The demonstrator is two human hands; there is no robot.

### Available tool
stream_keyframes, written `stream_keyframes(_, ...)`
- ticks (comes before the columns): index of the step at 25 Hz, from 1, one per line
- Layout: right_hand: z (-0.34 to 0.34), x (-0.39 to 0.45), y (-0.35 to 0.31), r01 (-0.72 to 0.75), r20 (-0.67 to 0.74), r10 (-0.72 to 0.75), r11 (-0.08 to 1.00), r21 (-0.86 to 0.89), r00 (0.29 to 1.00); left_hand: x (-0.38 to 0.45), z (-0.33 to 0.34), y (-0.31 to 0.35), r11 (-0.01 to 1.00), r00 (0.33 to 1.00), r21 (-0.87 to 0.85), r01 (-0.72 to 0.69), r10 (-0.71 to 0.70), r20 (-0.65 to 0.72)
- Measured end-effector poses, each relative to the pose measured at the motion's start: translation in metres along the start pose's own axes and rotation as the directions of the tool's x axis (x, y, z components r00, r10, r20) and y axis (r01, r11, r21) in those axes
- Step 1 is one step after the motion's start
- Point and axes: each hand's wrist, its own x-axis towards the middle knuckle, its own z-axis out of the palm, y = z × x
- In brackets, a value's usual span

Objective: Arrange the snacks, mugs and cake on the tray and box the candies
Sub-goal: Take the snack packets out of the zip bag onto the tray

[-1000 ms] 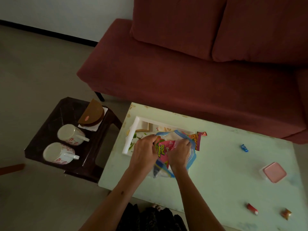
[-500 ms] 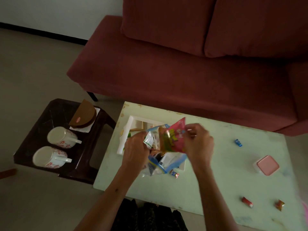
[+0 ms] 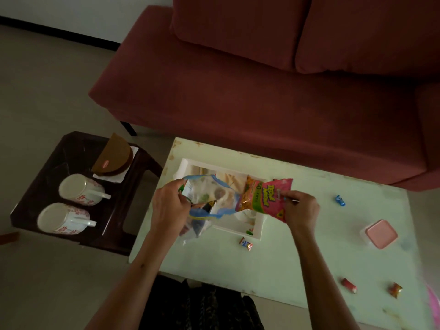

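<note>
My left hand (image 3: 170, 204) grips the rim of a clear zip bag (image 3: 206, 201) with a blue edge, held over the white tray (image 3: 259, 231) on the pale table. Snack packets still show inside the bag. My right hand (image 3: 300, 208) pinches a pink and orange snack packet (image 3: 263, 198) by its end, out of the bag and above the tray's right part. Wrapped candies lie loose on the table: one (image 3: 246, 243) below the tray, a blue one (image 3: 340, 200), a red one (image 3: 349, 285) and an orange one (image 3: 395, 289). A pink-lidded box (image 3: 381, 233) sits at the right.
A dark stool (image 3: 50, 158) left of the table carries two flowered mugs (image 3: 79, 189) (image 3: 63, 219) lying on their sides and half a brown cake (image 3: 114, 156) on white paper. A red sofa (image 3: 262, 91) runs behind the table.
My right hand pulled the pink packet out of the bag and carried it to the right over the tray. The left hand still holds the bag open.
</note>
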Motion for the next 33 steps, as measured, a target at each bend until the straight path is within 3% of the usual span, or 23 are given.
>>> stream_keyframes(9,0.085,0.016,0.088,-0.238,0.132,0.250,0.966,-0.101,0.959,-0.004,-0.009,-0.012,0.998,0.999,0.042,0.046,-0.045,-0.024)
stream_keyframes(17,0.078,0.037,0.110,-0.244,0.232,0.316,0.924,-0.293,0.920,-0.016,-0.004,-0.006,0.999,0.999,0.014,-0.041,0.041,-0.017)
stream_keyframes(18,0.072,0.036,0.100,-0.240,0.193,0.298,0.931,-0.275,0.935,-0.018,-0.003,-0.004,0.998,0.998,0.012,-0.057,0.057,-0.018)
stream_keyframes(20,0.055,0.026,0.068,-0.237,0.042,0.239,0.970,-0.054,0.970,-0.021,-0.001,-0.002,0.997,0.997,0.005,-0.082,0.082,-0.008)
stream_keyframes(22,0.039,0.002,0.031,-0.083,-0.069,0.099,0.976,0.199,0.993,-0.023,0.002,0.001,0.995,0.995,-0.004,-0.101,0.101,0.013)
stream_keyframes(24,0.036,-0.031,-0.001,0.072,0.116,-0.097,0.976,0.203,0.988,-0.025,0.003,0.005,0.993,0.993,-0.015,-0.114,0.114,0.034)
stream_keyframes(25,0.043,-0.045,-0.012,0.117,0.292,-0.135,0.990,0.078,0.947,-0.028,0.004,0.008,0.993,0.992,-0.019,-0.119,0.119,0.042)
stream_keyframes(26,0.055,-0.057,-0.021,0.165,0.467,-0.107,0.983,-0.085,0.878,-0.031,0.003,0.012,0.991,0.991,-0.026,-0.128,0.129,0.047)
stream_keyframes(28,0.083,-0.067,-0.026,0.211,0.662,0.080,0.913,-0.348,0.745,-0.037,0.002,0.018,0.986,0.986,-0.059,-0.157,0.160,0.052)
stream_keyframes(30,0.104,-0.070,-0.021,0.197,0.700,0.193,0.878,-0.436,0.688,-0.040,0.002,0.021,0.980,0.981,-0.074,-0.184,0.188,0.049)
stream_keyframes(33,0.119,-0.068,-0.011,-0.073,0.614,0.287,0.935,-0.348,0.735,-0.042,0.001,0.020,0.978,0.978,-0.066,-0.198,0.201,0.058)
